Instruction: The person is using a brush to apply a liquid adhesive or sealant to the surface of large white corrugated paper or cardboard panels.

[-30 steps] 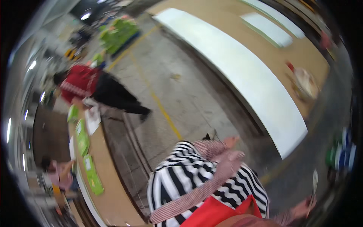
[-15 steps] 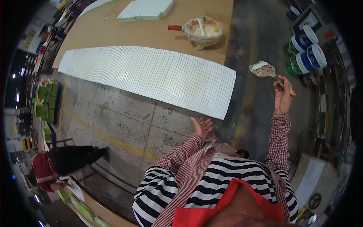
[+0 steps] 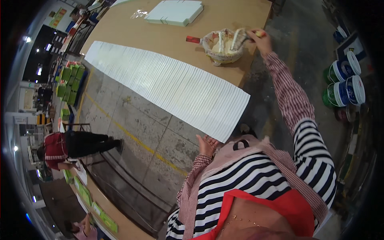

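Note:
My right hand (image 3: 261,40) is closed around the handle of a wide flat brush (image 3: 239,39). Its paste-coated bristles dip at the right side of a plastic-lined bowl (image 3: 216,61) of cream-coloured paste. Across the table edge stretches a long row of overlapping white sheets (image 3: 168,84), fanned so that their edges form narrow stripes. My left hand (image 3: 207,145), palm up with fingers apart, is beside the near end of this row. Whether it touches the sheets I cannot tell. A red handle (image 3: 193,39) sticks out at the bowl's left.
A stack of white sheets (image 3: 175,12) lies at the back of the brown table (image 3: 160,34). Lidded buckets (image 3: 346,90) stand on the right. At left, a person in dark trousers (image 3: 86,142) leans over another table (image 3: 120,208) with green pieces. Green boxes (image 3: 71,82) are piled beyond.
My right hand has carried the brush forward and left, from beyond the table's right side to the paste bowl. My left hand stays open near the sheets' near end. The view has shifted.

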Demonstrator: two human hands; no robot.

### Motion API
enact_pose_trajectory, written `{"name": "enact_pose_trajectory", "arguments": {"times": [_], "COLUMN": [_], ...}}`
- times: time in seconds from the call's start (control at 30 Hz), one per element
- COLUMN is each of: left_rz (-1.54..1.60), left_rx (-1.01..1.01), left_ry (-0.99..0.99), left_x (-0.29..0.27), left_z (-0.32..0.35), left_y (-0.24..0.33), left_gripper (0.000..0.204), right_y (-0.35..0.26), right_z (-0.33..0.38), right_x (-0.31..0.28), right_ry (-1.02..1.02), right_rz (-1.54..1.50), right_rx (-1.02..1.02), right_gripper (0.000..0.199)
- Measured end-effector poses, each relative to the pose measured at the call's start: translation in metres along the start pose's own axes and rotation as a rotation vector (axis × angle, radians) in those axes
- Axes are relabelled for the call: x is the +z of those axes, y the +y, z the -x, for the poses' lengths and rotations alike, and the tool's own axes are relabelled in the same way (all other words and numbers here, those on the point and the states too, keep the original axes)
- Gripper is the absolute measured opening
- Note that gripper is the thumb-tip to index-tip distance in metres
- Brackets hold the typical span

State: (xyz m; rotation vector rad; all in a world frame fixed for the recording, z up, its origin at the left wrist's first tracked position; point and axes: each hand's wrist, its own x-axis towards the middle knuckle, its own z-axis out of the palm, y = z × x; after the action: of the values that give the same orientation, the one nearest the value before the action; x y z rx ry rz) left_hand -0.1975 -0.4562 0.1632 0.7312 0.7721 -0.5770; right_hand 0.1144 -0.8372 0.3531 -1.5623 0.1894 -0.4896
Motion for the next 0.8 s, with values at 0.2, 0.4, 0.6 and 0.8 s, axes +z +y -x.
{"name": "enact_pose_trajectory", "arguments": {"times": [0.2, 0.4, 0.6, 0.8], "left_rz": [0.04, 0.185, 0.276, 0.178], "left_rx": [0.136, 0.372, 0.463, 0.533], "left_ry": [0.101, 0.239, 0.285, 0.368], "left_x": [0.033, 0.062, 0.072, 0.087], "left_z": [-0.005, -0.008, -0.008, -0.012], "left_y": [-0.032, -0.05, -0.058, -0.037], "left_gripper": [0.076, 0.063, 0.066, 0.072], "right_y": [0.036, 0.076, 0.106, 0.081], "right_z": [-0.077, -0.102, -0.091, -0.123], "right_x": [0.053, 0.072, 0.085, 0.079], "right_ry": [-0.216, -0.277, -0.4, -0.386], "right_rz": [0.513, 0.622, 0.665, 0.804], "right_rx": [-0.157, -0.081, -0.138, -0.322], "right_gripper": [0.02, 0.023, 0.038, 0.047]}}
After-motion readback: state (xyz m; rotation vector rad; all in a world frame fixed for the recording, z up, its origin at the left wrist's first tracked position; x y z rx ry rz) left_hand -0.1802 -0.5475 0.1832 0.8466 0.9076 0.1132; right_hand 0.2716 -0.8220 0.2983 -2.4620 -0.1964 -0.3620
